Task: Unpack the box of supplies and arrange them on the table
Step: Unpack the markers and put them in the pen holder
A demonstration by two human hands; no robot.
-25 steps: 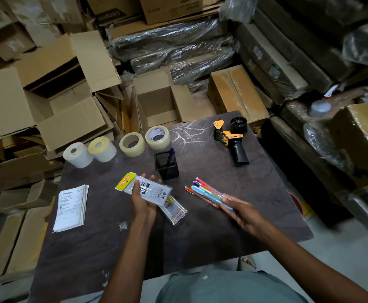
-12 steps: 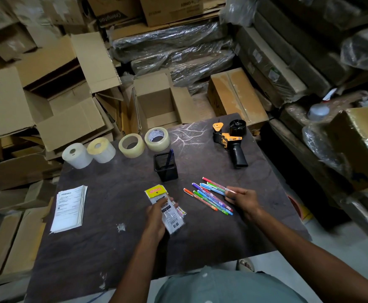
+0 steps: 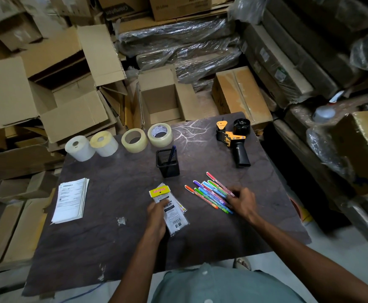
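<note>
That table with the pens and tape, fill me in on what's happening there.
A person is laying out supplies on the dark table. The left hand holds clear retail packets with a yellow header, low over the table. The right hand rests on a fanned row of coloured pens. Already set out: two paper rolls, two tape rolls, a mesh pen cup, a tape dispenser and a stack of printed sheets.

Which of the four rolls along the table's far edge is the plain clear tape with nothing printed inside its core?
Start at the dark table and follow its far edge, where four rolls stand in a row. Count from the left: white label roll, yellow-topped label roll, then the clear tape roll. Unlike the tape roll with a printed core to its right, its open core shows only table.
</note>
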